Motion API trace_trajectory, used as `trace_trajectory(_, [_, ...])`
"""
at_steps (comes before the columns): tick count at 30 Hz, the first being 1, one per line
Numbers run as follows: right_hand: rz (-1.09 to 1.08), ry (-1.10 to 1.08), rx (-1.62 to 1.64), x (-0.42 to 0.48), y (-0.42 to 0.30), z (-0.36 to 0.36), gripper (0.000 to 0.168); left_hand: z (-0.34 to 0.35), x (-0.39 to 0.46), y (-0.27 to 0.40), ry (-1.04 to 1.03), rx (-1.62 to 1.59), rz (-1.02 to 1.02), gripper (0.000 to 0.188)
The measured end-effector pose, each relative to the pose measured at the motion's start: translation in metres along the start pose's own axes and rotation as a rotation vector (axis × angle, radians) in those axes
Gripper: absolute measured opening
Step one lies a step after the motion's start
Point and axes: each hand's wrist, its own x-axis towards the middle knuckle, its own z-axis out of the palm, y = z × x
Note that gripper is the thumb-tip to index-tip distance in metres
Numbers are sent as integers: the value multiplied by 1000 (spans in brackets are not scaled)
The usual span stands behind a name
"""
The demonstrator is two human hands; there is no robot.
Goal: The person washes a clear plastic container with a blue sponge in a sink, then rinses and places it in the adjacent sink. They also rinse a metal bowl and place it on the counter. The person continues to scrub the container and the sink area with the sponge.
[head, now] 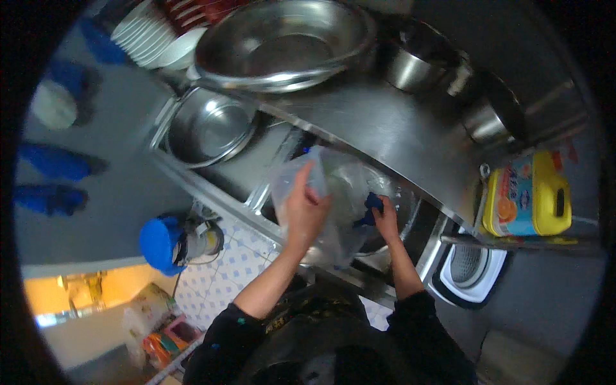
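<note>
My left hand (306,214) grips the rim of a translucent plastic container (341,192), blurred and tilted over the right basin of a steel double sink. In my right hand (386,221) is a bunched dark blue cloth (371,206), close to the container's right side. Beneath both hands lies a large round steel bowl (409,211) in that basin, partly hidden by the container. Whether the cloth touches the container I cannot tell.
A steel bowl (211,127) sits in the left basin. On the steel shelf (356,120) stand wide basins (288,48), pots (416,70) and a yellow detergent jug (551,197). Stacked white plates (144,36) are at upper left. A blue-topped bin (161,245) stands left of the sink.
</note>
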Motion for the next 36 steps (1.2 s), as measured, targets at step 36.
trace_trajectory(36, [-25, 262, -84, -67, -196, -138, 31, -26, -62, -184, -405, -470, -520, 57])
